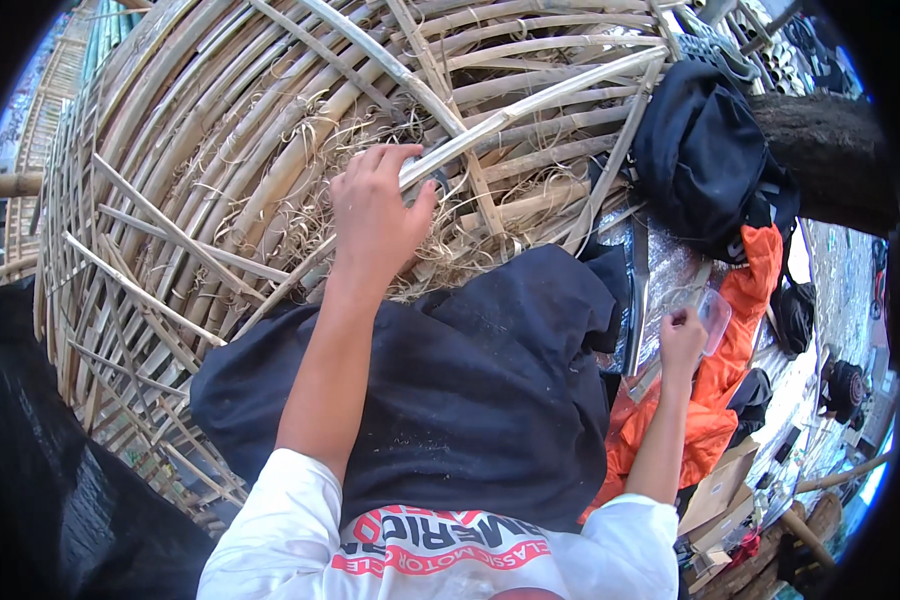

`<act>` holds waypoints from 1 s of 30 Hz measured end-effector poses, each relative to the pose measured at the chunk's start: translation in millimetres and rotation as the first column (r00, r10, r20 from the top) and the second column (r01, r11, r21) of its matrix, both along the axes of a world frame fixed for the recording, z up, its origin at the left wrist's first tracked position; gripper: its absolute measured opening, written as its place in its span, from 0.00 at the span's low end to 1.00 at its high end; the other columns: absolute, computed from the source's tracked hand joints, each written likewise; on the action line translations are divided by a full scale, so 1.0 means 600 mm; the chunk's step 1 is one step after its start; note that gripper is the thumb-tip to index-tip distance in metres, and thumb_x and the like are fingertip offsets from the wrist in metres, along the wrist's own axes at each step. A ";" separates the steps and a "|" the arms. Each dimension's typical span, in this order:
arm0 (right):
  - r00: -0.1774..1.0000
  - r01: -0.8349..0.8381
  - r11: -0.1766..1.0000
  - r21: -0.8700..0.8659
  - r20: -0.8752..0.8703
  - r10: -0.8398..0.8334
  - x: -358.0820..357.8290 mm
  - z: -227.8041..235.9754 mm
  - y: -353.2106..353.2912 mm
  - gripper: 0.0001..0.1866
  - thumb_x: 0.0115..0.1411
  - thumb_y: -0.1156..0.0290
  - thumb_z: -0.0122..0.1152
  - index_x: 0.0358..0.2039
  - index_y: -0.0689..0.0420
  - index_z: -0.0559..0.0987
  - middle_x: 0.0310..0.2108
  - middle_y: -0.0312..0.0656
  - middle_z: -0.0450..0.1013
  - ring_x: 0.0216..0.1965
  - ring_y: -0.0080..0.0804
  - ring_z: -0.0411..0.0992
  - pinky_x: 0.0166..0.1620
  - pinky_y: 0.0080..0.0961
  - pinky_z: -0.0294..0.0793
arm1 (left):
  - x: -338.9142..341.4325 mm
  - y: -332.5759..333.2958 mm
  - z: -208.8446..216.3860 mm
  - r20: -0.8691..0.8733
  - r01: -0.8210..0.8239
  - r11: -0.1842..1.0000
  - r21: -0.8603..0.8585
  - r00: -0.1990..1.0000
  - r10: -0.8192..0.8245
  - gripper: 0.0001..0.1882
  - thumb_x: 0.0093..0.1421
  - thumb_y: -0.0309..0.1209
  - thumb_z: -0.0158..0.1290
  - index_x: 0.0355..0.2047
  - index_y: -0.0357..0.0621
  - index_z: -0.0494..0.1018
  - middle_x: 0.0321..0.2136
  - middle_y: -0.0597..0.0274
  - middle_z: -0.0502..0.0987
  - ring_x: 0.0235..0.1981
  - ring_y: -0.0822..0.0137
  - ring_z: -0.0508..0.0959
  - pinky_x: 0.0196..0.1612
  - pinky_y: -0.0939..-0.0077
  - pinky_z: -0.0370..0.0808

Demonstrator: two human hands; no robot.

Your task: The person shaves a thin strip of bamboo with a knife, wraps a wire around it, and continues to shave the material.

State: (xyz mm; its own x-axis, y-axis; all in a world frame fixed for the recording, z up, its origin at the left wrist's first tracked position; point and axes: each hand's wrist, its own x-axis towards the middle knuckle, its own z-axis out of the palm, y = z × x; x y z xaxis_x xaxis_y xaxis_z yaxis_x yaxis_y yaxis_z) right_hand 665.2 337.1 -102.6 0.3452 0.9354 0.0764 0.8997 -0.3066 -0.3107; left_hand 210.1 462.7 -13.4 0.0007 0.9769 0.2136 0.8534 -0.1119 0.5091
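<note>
My left hand (pixel 378 210) is on the bamboo slats ahead of my lap, its fingers curled over a small pale, rounded object mostly hidden under them. A light split bamboo strip (pixel 535 107) runs from beside this thumb toward the upper right. Thin curled bamboo shavings (pixel 295 170) lie around the hand. Off to the right, my right hand (pixel 682 338) is closed at the edge of a clear plastic container (pixel 713 318), over the orange cloth (pixel 715 385). Dark cloth (pixel 450 380) covers my lap.
A black bag (pixel 695 150) rests at the upper right, beside a thick dark log (pixel 830 155). Silvery sheeting (pixel 660 265) lies under the orange cloth. Loose crossed bamboo strips (pixel 160 230) stick out at the left. A cardboard box (pixel 720 490) stands at the lower right.
</note>
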 end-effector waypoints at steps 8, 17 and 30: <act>0.583 0.015 0.995 0.101 -0.809 0.073 -0.287 0.153 0.172 0.05 0.59 0.78 0.62 0.35 0.66 0.81 0.26 0.36 0.77 0.24 0.17 0.74 0.27 0.14 0.74 | -0.037 0.137 -0.081 -0.105 -0.050 0.992 0.113 0.993 0.062 0.25 0.62 0.44 0.55 0.59 0.58 0.71 0.59 0.39 0.68 0.60 0.44 0.69 0.59 0.50 0.65; 0.270 -0.313 0.938 0.148 -0.933 0.238 -0.417 0.108 0.330 0.11 0.57 0.78 0.64 0.39 0.72 0.81 0.30 0.45 0.80 0.29 0.25 0.79 0.35 0.18 0.79 | -0.027 0.195 -0.134 -0.244 0.103 0.972 0.211 0.969 -0.050 0.27 0.61 0.52 0.55 0.59 0.60 0.72 0.65 0.36 0.59 0.67 0.42 0.59 0.67 0.45 0.57; 0.498 -0.448 0.792 0.415 -0.619 0.607 -0.451 0.025 0.361 0.06 0.57 0.78 0.65 0.35 0.63 0.84 0.31 0.44 0.79 0.30 0.30 0.78 0.35 0.23 0.77 | -0.029 0.205 -0.146 -0.243 0.154 0.962 0.226 0.965 -0.098 0.31 0.60 0.54 0.55 0.62 0.59 0.69 0.67 0.40 0.56 0.69 0.42 0.55 0.69 0.46 0.53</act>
